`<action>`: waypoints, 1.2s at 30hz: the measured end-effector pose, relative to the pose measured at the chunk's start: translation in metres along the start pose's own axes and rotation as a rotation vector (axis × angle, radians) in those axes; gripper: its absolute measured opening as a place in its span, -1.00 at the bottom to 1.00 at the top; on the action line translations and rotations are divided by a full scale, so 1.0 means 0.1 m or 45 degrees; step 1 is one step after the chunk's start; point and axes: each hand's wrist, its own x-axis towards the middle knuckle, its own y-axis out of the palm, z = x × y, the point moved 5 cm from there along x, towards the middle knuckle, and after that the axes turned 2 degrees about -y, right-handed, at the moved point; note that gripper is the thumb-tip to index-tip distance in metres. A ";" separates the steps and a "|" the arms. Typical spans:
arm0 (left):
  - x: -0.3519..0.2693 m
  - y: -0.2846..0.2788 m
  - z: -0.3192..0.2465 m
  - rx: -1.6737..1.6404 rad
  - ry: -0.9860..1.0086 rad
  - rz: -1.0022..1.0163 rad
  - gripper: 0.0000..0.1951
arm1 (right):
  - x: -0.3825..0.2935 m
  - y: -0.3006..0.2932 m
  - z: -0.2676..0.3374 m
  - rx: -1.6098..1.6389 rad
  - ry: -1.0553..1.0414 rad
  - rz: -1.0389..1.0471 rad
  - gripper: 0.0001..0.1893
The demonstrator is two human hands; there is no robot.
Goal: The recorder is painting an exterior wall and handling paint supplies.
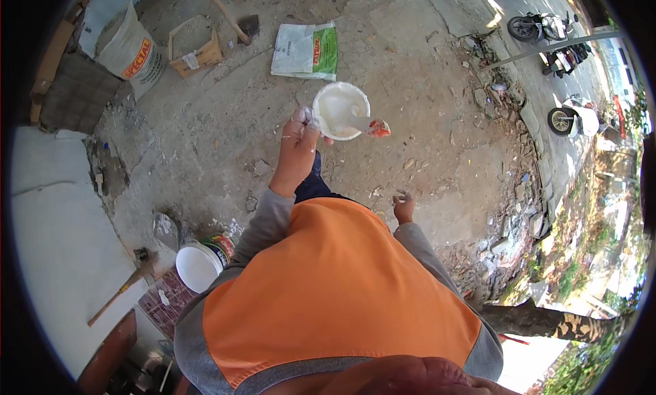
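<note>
My left hand (296, 156), smeared with white, grips the rim of a small white tub (341, 91) in front of me. White paste (338, 108) coats the tub's inside. A flat tool (376, 127), its protruding end marked orange-red, lies across the tub's right rim; its other end is in the paste. My right hand (404, 207) hangs low beside my body, dusted with white, fingers loosely bent and apart with nothing in them. Beyond the tub, a folded green and white sack (305, 51) lies flat on the ground.
A large open sack (130, 56) and a cardboard box of grey material (193, 51) stand far left, near a long-handled tool (225, 10). By my left side is a white bucket (200, 267). Broken paving edge (535, 154) and parked motorcycles (546, 28) are at right.
</note>
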 end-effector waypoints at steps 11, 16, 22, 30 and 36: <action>1.41 -0.47 0.41 0.065 -0.448 0.279 -0.87 | 0.24 -0.52 0.51 -0.059 0.498 -0.509 -0.86; 2.16 -0.35 0.50 0.098 -0.433 0.360 -0.87 | 0.70 -0.32 1.04 0.360 0.398 -0.636 -0.81; 3.15 0.27 0.73 0.124 -0.466 0.360 -0.85 | 2.02 -0.47 2.32 0.847 0.275 -0.678 -0.76; 4.69 1.35 0.94 0.098 -0.451 0.170 -0.85 | 4.06 -1.45 3.47 0.930 0.036 -0.141 -0.76; 5.62 1.91 0.96 -0.105 -0.424 -0.091 -0.83 | 5.43 -2.30 4.00 1.058 -0.289 -0.302 -0.70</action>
